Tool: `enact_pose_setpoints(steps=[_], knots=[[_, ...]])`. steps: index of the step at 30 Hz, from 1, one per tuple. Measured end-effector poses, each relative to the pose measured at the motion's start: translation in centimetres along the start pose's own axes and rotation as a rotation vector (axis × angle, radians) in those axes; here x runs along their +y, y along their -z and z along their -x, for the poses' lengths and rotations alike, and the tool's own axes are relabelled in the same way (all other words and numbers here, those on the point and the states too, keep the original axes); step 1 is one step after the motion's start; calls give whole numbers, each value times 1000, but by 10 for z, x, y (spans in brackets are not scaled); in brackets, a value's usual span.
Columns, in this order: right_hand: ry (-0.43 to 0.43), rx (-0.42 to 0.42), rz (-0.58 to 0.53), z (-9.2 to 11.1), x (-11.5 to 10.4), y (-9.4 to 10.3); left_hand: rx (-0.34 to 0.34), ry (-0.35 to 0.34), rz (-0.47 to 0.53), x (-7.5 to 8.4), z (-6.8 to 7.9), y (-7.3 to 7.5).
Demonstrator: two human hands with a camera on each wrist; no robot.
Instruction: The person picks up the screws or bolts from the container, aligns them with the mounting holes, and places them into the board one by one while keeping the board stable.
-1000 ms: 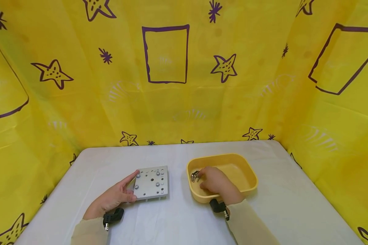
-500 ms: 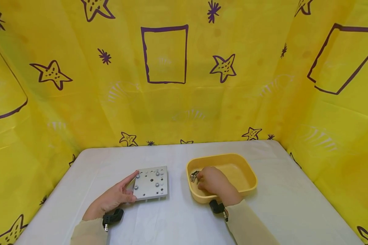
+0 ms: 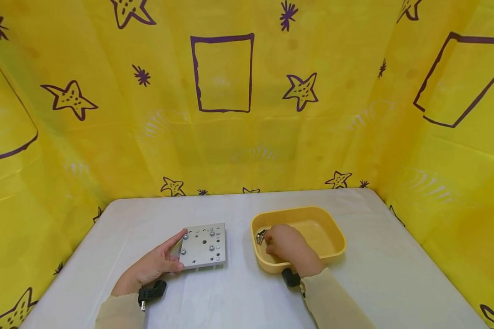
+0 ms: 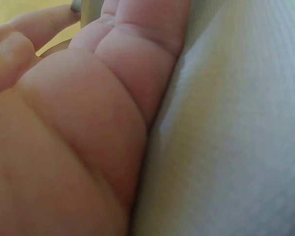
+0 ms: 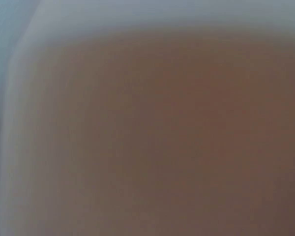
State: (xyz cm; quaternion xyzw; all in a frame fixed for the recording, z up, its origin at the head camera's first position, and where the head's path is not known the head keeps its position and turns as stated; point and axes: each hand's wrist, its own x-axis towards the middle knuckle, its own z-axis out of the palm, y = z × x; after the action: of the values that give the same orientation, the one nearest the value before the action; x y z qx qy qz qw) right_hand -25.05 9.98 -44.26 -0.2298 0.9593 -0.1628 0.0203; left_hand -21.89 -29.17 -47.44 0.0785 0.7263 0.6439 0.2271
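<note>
– While the right hand (image 3: 290,246) is down in the yellow tray (image 3: 318,230), any tips for picking out screws (image 3: 260,236)?

– Yeah, I'd nip one off the edge of that little pile, 9 o'clock inside the tray, rather than rake the lot. Meanwhile, hold the metal plate (image 3: 199,253) steady; it's got four screw heads (image 3: 212,247) standing proud.

– And the hands?

– The left hand (image 3: 154,262) is at 8 o'clock of the plate, gripping its edge, thumb at the near corner, finger at the far one. Right one's 3 o'clock from the plate, fingers bent down by the screws. Can't tell if it's pinching any, wrist cam is blur lol.

– Behind that?

– More bench (image 3: 239,210), then yellow curtain (image 3: 271,137) at 12.
</note>
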Motion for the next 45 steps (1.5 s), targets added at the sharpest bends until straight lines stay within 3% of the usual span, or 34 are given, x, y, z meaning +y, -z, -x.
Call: enact_pose_setpoints(steps=[7, 13, 16, 24, 30, 34, 39, 45], knots=[[-7, 10, 56, -3, 2, -1, 19, -3, -30, 4, -2, 1], [-54, 47, 6, 1, 1, 3, 8, 0, -40, 4, -1, 0], [-91, 92, -148, 4, 0, 11, -1, -9, -39, 3, -1, 0], [-272, 158, -870, 2, -4, 35, 0, -7, -27, -1, -1, 2], [-296, 201, -1227, -8, -12, 39, -5, -11, -30, -1, -2, 2], [-288, 168, -1377, -18, -24, 36, -1, -8, -35, 0, -2, 2], [-266, 82, -1424, -30, -46, 28, 10, -9, -56, 1, -2, 2], [-249, 39, -1500, -42, -70, 15, 7, -12, -34, 2, -1, 2]])
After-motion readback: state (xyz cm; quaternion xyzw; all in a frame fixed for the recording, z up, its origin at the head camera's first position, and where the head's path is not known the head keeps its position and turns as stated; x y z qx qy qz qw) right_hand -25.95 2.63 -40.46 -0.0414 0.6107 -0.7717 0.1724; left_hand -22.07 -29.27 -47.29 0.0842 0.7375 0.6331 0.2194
